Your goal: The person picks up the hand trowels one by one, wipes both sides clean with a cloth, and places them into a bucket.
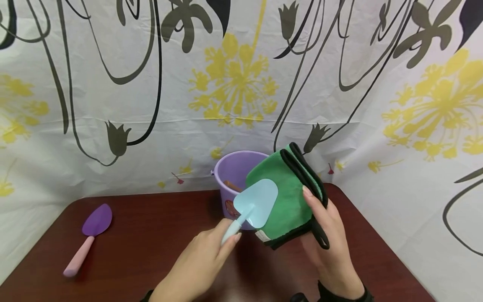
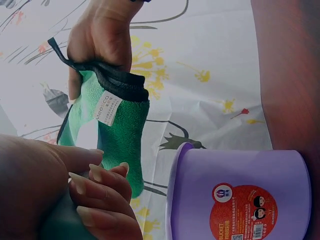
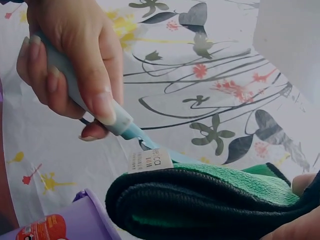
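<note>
Closest to my camera comes the left hand (image 1: 201,256), curled round the handle of a light blue shovel (image 1: 258,199). Next to it I see the right hand (image 1: 335,237), gripping a folded green cloth (image 1: 290,201) with black edges. The hands are apart from each other, but the flat part of the shovel is right up against the cloth, and I think it touches. Both things are up in the air over the counter (image 1: 151,235), just in front of a purple bucket (image 1: 226,200). To me this looks like wiping, and I would guess it is about halfway: the shovel and cloth have met, but neither is put down. I cannot tell if the shovel is clean. A brown thing (image 1: 232,186) is inside the bucket, too hidden for me to name. Over on the left of the counter lies a purple shovel (image 1: 97,222) with a pink handle, and no hand is on it; if it needs a turn, that part is left to do. The counter is dark red-brown and a bit shiny. Behind it and at both sides I see a white sheet (image 1: 211,105) with big yellow flowers, grey tulips and curly dark lines. It hides most of the room from me.
</note>
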Tool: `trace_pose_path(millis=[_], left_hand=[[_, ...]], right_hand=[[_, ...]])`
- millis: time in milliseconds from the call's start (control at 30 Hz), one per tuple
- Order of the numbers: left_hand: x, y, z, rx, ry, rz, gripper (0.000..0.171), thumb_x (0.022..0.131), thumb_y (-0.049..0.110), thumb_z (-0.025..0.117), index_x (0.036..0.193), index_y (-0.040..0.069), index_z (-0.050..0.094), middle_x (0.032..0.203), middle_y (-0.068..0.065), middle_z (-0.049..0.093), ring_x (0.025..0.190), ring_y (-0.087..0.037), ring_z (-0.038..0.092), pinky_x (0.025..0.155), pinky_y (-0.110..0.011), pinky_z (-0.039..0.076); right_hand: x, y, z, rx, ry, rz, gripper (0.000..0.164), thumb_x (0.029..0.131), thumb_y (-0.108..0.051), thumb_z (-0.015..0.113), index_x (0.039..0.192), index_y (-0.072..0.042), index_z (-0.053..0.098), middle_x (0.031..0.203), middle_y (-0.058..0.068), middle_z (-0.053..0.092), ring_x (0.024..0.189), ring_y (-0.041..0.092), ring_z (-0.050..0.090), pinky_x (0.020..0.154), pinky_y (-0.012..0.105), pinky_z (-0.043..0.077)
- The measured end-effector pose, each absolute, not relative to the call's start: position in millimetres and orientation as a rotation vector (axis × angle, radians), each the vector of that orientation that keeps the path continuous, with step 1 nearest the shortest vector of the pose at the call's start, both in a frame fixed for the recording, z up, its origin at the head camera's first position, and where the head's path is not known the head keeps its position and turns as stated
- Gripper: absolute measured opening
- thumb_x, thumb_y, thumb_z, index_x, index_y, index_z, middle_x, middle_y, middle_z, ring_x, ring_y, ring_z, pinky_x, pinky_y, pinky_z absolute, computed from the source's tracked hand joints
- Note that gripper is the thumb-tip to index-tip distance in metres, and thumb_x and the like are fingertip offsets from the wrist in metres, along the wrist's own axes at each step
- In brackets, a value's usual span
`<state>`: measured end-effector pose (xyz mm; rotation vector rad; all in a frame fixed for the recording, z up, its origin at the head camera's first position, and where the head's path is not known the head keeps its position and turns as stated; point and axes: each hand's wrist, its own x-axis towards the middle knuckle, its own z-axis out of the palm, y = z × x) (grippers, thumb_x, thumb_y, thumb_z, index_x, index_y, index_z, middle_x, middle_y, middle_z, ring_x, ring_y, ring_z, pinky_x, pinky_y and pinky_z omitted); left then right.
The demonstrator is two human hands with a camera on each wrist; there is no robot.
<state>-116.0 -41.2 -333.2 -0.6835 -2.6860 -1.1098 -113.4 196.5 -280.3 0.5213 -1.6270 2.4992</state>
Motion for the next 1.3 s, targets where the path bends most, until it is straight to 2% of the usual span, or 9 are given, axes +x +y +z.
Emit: trace_pose_path(millis=[133, 367, 633, 767, 967, 1067, 1167, 1300], left_hand=[[-116, -39, -333, -0.696, -2.692, -1.100, 0.019, 0.104, 0.042, 0.054, 0.096, 0.025, 0.050, 0.064, 0.014, 0.034, 0.057, 0.000, 0.036, 0.054, -0.021, 0.038], [-117, -39, -331, -0.640, -2.676, -1.045, 0.017, 0.103, 0.038, 0.057, 0.095, 0.025, 0.051, 0.064, 0.013, 0.036, 0.056, -0.001, 0.036, 0.053, -0.021, 0.037], [-119, -39, -332, -0.605, -2.691, -1.021, 0.015, 0.102, 0.035, 0.059, 0.096, 0.024, 0.052, 0.062, 0.012, 0.036, 0.056, -0.002, 0.037, 0.053, -0.021, 0.037], [-120, -40, -334, -0.586, -2.677, -1.026, 0.015, 0.103, 0.036, 0.058, 0.097, 0.023, 0.052, 0.062, 0.010, 0.037, 0.055, -0.003, 0.038, 0.052, -0.022, 0.036], [-121, -42, -335, -0.534, -2.685, -1.030, 0.013, 0.102, 0.033, 0.059, 0.099, 0.023, 0.053, 0.062, 0.010, 0.037, 0.053, -0.002, 0.036, 0.050, -0.022, 0.036], [-121, -43, -335, -0.517, -2.699, -1.033, 0.011, 0.102, 0.031, 0.060, 0.100, 0.023, 0.053, 0.062, 0.010, 0.038, 0.053, -0.002, 0.035, 0.050, -0.021, 0.036], [-122, -44, -333, -0.501, -2.710, -1.041, 0.009, 0.102, 0.027, 0.061, 0.102, 0.022, 0.054, 0.062, 0.009, 0.039, 0.053, -0.001, 0.036, 0.050, -0.021, 0.037], [-122, -45, -330, -0.484, -2.692, -1.080, 0.010, 0.103, 0.029, 0.059, 0.102, 0.021, 0.053, 0.063, 0.009, 0.039, 0.053, -0.002, 0.035, 0.049, -0.022, 0.036]], right_hand=[[-114, 201, -282, 0.598, -1.555, 2.491, 0.050, 0.112, -0.019, 0.031, 0.161, -0.013, 0.020, 0.168, 0.005, 0.019, 0.148, 0.011, 0.033, 0.113, 0.021, 0.040], [-116, 198, -285, 0.571, -1.523, 2.492, 0.051, 0.112, -0.019, 0.033, 0.161, -0.014, 0.019, 0.168, 0.003, 0.018, 0.151, 0.010, 0.028, 0.114, 0.020, 0.038], [-116, 189, -289, 0.386, -1.551, 2.458, 0.048, 0.110, -0.021, 0.040, 0.156, -0.008, 0.029, 0.157, 0.004, 0.037, 0.138, 0.006, 0.046, 0.110, 0.019, 0.043], [-117, 183, -290, 0.330, -1.555, 2.502, 0.049, 0.110, -0.025, 0.043, 0.155, -0.011, 0.030, 0.155, 0.001, 0.037, 0.137, 0.005, 0.043, 0.110, 0.018, 0.042], [-117, 177, -293, 0.173, -1.660, 2.442, 0.041, 0.107, -0.012, 0.045, 0.147, -0.011, 0.039, 0.145, -0.005, 0.047, 0.131, 0.003, 0.048, 0.106, 0.017, 0.044], [-118, 174, -293, 0.030, -1.763, 2.385, 0.035, 0.105, -0.013, 0.048, 0.140, -0.011, 0.044, 0.136, -0.006, 0.052, 0.124, 0.003, 0.051, 0.103, 0.017, 0.045], [-118, 167, -291, -0.073, -1.858, 2.341, 0.033, 0.103, -0.014, 0.051, 0.135, -0.009, 0.047, 0.128, -0.004, 0.054, 0.117, 0.006, 0.052, 0.099, 0.019, 0.046], [-117, 154, -292, -0.091, -1.879, 2.385, 0.039, 0.100, -0.012, 0.053, 0.137, -0.005, 0.046, 0.132, 0.001, 0.052, 0.120, 0.010, 0.050, 0.099, 0.023, 0.044]])
